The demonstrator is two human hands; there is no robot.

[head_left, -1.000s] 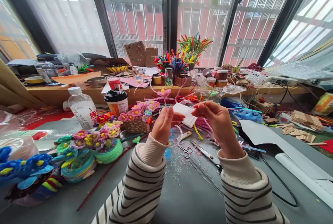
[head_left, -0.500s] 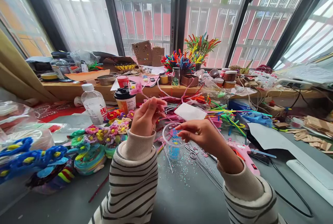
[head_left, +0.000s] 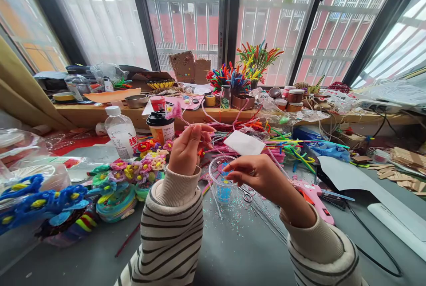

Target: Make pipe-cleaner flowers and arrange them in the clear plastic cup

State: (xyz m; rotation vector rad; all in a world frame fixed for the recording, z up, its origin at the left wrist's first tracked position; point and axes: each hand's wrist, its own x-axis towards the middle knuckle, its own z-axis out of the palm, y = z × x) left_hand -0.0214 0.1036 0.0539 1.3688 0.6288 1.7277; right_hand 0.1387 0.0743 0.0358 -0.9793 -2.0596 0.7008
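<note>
My left hand [head_left: 186, 149] is closed in a pinch around a pink pipe cleaner flower [head_left: 174, 111], whose fuzzy bloom stands out to the upper left on a thin twisted stem. From these fingers the thin end of the stem runs down to the right. My right hand [head_left: 250, 171] pinches near that lower end, its fingertips over the rim of a clear plastic cup [head_left: 223, 192]. Blue lettering or bits show in the cup. Just behind the right hand lies a white card [head_left: 244, 143] on a heap of pipe cleaners. Scissors [head_left: 248, 194] rest beside the cup.
Pipe cleaner flower pieces [head_left: 115, 188], a water bottle [head_left: 121, 134] and a paper cup [head_left: 161, 128] stand left. A pink glue gun [head_left: 316, 201] and its black cable lie right. Glitter is scattered around the cup. Jars and craft supplies crowd the window ledge [head_left: 186, 116].
Both hands stay nearly in place. The right fingers have shifted slightly and sit over the cup rim; the view has moved a little.
</note>
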